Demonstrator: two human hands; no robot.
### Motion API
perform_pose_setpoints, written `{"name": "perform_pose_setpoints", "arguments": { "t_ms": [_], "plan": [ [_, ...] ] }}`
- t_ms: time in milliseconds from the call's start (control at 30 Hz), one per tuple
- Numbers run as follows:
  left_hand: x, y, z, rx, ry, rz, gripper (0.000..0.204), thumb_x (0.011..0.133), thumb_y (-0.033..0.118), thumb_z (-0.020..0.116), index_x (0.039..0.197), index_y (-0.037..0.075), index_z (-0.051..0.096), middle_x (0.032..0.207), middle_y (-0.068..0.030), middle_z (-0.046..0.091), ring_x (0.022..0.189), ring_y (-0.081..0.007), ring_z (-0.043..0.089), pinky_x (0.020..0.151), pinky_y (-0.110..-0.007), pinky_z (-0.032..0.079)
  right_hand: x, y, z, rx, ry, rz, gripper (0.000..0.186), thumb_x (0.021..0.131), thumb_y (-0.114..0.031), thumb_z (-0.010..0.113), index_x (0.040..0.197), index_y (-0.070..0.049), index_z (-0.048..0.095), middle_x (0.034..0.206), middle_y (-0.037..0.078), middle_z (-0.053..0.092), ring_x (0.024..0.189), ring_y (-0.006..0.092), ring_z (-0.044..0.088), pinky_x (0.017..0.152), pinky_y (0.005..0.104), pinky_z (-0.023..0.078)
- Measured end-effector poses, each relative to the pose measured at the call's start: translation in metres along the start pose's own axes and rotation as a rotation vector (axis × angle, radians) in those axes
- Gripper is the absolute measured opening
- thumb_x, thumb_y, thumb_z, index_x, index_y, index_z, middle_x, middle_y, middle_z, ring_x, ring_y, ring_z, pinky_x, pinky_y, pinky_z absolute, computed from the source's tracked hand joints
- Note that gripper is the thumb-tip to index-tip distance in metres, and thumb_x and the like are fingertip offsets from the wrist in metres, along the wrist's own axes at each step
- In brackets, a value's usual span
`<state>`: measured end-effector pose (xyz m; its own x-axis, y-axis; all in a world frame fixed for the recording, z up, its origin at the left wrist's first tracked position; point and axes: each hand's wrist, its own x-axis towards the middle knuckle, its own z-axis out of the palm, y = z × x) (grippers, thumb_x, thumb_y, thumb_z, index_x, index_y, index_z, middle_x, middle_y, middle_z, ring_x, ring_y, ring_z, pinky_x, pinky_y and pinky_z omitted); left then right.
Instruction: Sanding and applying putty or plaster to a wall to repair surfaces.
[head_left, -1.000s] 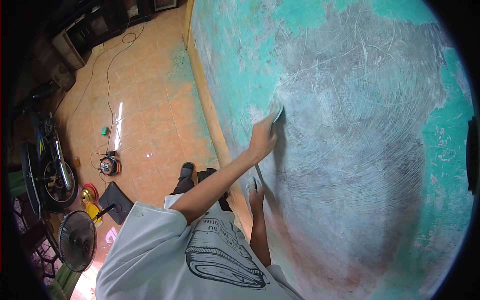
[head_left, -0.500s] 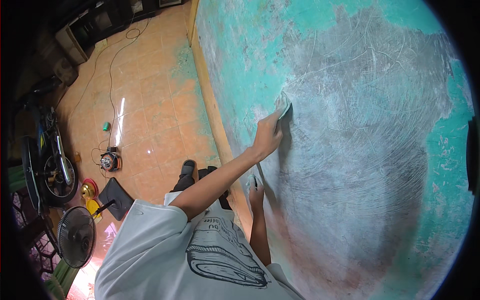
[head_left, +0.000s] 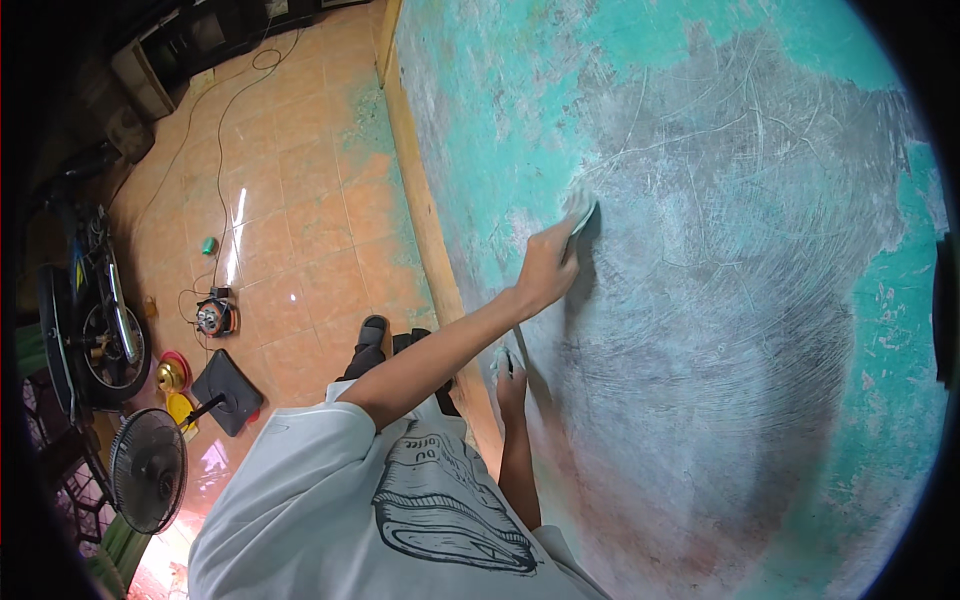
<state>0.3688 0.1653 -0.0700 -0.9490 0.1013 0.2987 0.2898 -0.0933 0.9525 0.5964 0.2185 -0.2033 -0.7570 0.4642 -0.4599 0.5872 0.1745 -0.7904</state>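
My left hand (head_left: 551, 265) reaches out across the wall (head_left: 700, 330), its fingers bent round a pale, dusty folded pad (head_left: 580, 208) pressed to the surface. Whether that pad is cloth or paper I cannot make out. It lies where turquoise paint meets a scraped grey patch marked with curved scratches and cracks. Lower down and nearer my body, my right hand (head_left: 511, 388) is closed close to the wall. A small whitish thing with a dark edge (head_left: 502, 362) shows at its fingers; its kind is unclear.
Left of the wall runs an orange tiled floor (head_left: 290, 230) with greenish dust along the wall's foot. A motorcycle (head_left: 105, 330), a standing fan (head_left: 148, 470), a round corded device (head_left: 213, 317) and a small green container (head_left: 209, 245) stand on the left. A dark cable (head_left: 220, 150) crosses the tiles.
My left hand has slid a little right and toward me along the wall with the pad. The right hand has barely moved. The view has shifted slightly.
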Motion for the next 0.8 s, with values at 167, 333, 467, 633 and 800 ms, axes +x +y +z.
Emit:
{"name": "perform_pose_setpoints", "arguments": {
  "t_ms": [167,333,467,633,800],
  "plan": [
    [0.037,0.021,0.001,-0.030,0.030,0.164,0.056,0.073,-0.010,0.052,0.129,-0.001,0.057,0.098,-0.0297,0.062,0.086,-0.0456,0.062,0.075,-0.046,0.050,0.000,0.000,-0.004,0.013,0.032,0.052,0.031,0.104,-0.027,0.050,0.100,0.002,0.061,0.073,0.002,0.051,0.066,0.0112,0.046,0.062,0.0290,0.041],
    [-0.015,-0.033,-0.001,0.004,0.045,0.095,0.054,0.073,-0.009,0.053,0.127,-0.002,0.057,0.100,-0.0288,0.063,0.089,-0.0461,0.062,0.077,-0.046,0.050,-0.004,0.000,-0.007,-0.074,0.042,0.015,0.032,0.104,-0.027,0.050,0.099,0.003,0.060,0.073,0.003,0.053,0.066,0.0124,0.046,0.062,0.0299,0.041],
    [0.001,-0.009,0.003,-0.037,0.032,0.136,0.054,0.074,-0.010,0.054,0.127,-0.002,0.057,0.102,-0.0302,0.062,0.092,-0.0464,0.062,0.079,-0.046,0.051,-0.003,0.000,-0.007,-0.073,0.016,0.002,0.032,0.103,-0.026,0.050,0.100,0.004,0.060,0.072,0.006,0.053,0.066,0.0153,0.048,0.064,0.0314,0.042],
    [0.009,-0.001,0.009,-0.039,0.016,0.189,0.054,0.074,-0.010,0.054,0.127,-0.001,0.057,0.104,-0.0310,0.062,0.092,-0.0466,0.063,0.080,-0.045,0.051,0.003,0.004,-0.007,-0.069,0.032,-0.009,0.033,0.103,-0.027,0.049,0.100,0.004,0.061,0.071,0.007,0.053,0.066,0.0155,0.048,0.064,0.0321,0.042],
    [-0.020,-0.028,-0.002,0.007,-0.032,-0.144,0.052,0.076,-0.010,0.053,0.127,-0.001,0.059,0.101,-0.0306,0.063,0.090,-0.0463,0.063,0.078,-0.045,0.051,0.001,-0.007,-0.006,-0.158,0.048,-0.021,0.034,0.103,-0.027,0.049,0.101,0.005,0.061,0.071,0.005,0.053,0.066,0.0140,0.048,0.064,0.0323,0.042]
  ]
}}
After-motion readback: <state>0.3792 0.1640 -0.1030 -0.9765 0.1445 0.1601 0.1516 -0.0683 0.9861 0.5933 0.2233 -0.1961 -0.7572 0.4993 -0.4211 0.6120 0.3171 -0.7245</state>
